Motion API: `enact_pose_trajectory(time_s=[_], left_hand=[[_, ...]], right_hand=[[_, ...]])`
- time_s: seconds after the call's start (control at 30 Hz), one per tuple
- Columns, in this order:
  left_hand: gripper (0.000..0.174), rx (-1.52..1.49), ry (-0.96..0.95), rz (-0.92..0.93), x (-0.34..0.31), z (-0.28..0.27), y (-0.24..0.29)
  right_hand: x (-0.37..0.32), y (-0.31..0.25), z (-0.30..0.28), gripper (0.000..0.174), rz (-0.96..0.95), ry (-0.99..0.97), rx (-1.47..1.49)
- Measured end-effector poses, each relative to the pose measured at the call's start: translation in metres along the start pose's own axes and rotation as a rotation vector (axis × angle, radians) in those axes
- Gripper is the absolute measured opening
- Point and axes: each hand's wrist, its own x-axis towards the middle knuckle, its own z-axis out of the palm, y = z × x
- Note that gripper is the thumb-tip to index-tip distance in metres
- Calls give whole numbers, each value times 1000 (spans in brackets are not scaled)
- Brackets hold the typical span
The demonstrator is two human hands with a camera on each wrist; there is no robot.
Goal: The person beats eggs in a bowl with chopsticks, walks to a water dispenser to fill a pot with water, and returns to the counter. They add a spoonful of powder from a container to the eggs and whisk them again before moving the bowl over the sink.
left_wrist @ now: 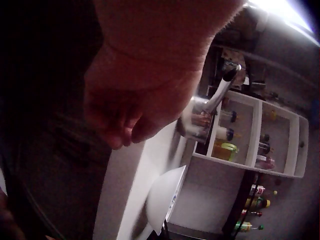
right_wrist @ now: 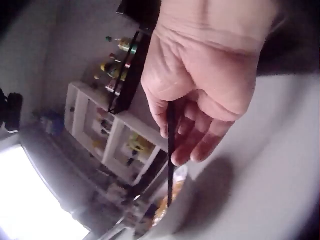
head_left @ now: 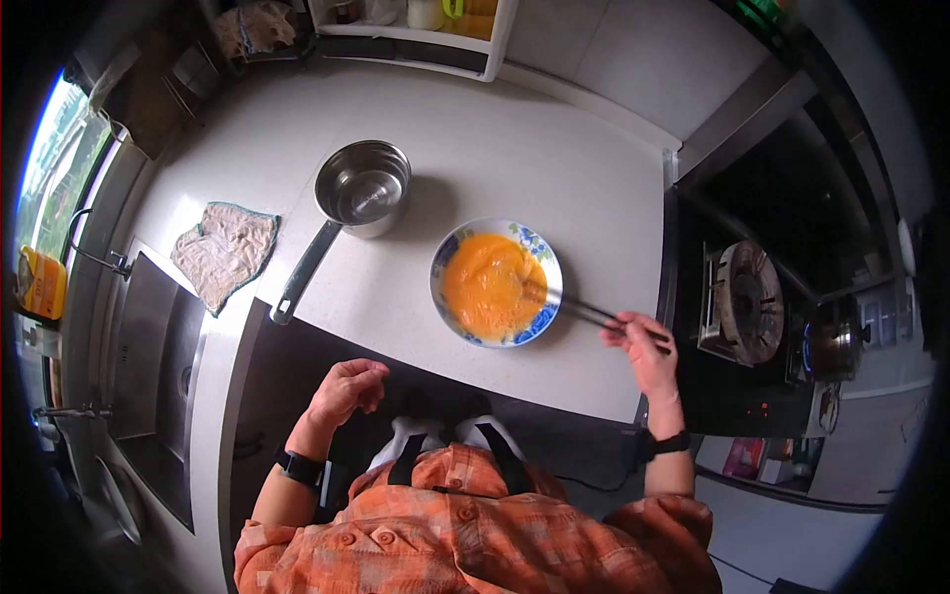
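A bowl of orange liquid, chopsticks dipped in

The liquid, bright and lightly frothy, fills much of the blue-flowered bowl on the counter; the dark chopsticks enter at its right side, pinched in the right hand; the left hand, fingers loosely curled, hangs near-left; a pan stands far-left; the left wrist view shows the bowl's white outside, the head view its patterned inside.
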Motion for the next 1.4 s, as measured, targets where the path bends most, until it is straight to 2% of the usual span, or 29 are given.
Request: enact_pose_trajectory(time_s=[0.1, 0.17, 0.23, 0.3, 0.37, 0.43, 0.5, 0.53, 0.6, 0.63, 0.7, 0.73, 0.77, 0.83, 0.87, 0.97, 1.0, 1.03, 1.1, 1.17, 1.23, 1.3, 1.4], left_hand=[[15, -5, -1, -4, 0, -1, -2], [15, -6, -9, -10, 0, 0, -2], [15, 1, -7, 1, 0, 1, -2], [15, 1, -2, -3, -1, 2, -2], [15, -1, 0, -7, -1, 1, -4], [16, 2, -10, -12, 1, 0, -6], [16, 8, -3, -23, 0, 4, -5], [16, 17, 3, -37, -1, 5, -4], [16, 31, 6, -32, -4, 6, -5], [16, 41, 8, -20, -3, 6, -3], [16, 35, 8, -17, -4, 4, -3], [16, 33, 3, -20, -5, 4, -4], [16, 35, 1, -23, -5, 3, -6], [16, 39, -10, -4, -3, 3, -8], [16, 38, -9, 0, -3, 3, -6], [15, 16, -11, -25, -4, 5, -6], [15, 18, -10, -23, -3, 5, -7], [15, 18, -10, -19, -2, 5, -7], [15, 18, -12, -14, -1, 5, -6], [15, 25, -11, -23, -4, 4, -6], [15, 32, -1, -25, -4, 6, -5], [15, 28, -6, -15, -2, 4, -5], [14, 28, -2, -13, -3, 4, -5]], right_hand=[[-4, -10, 2, 23, -29, -107, 75], [-2, -15, -3, 22, -92, -44, 84], [-7, -28, 3, 22, -50, -78, -161], [-9, -36, 0, 22, -48, -132, -131], [-8, -37, -5, 22, -167, 52, -188], [-16, -30, 5, 23, -62, -45, -203], [-13, -19, 9, 22, -33, -156, 1], [-9, -12, 7, 22, -33, -154, 6], [-1, -3, 4, 22, -75, 65, 14], [-2, -4, 3, 22, -81, 63, 14], [-11, -4, 5, 22, 46, -171, 68], [-7, -2, 0, 21, -23, -130, 143], [-6, 1, -1, 21, -22, -126, 143], [-1, 4, -1, 22, -50, 17, 38], [-5, 2, 4, 22, 18, -81, 48], [1, 1, -4, 22, -42, -103, 184], [4, -1, -2, 22, -87, 18, 184], [1, 0, 0, 22, -88, 18, 182], [-2, 1, 5, 22, 55, -126, 78], [1, -3, 5, 22, 60, -198, 101], [8, -2, 0, 22, -73, 40, 119], [8, 1, -3, 23, -31, 29, 48], [5, -1, -5, 24, -26, -118, 178]])
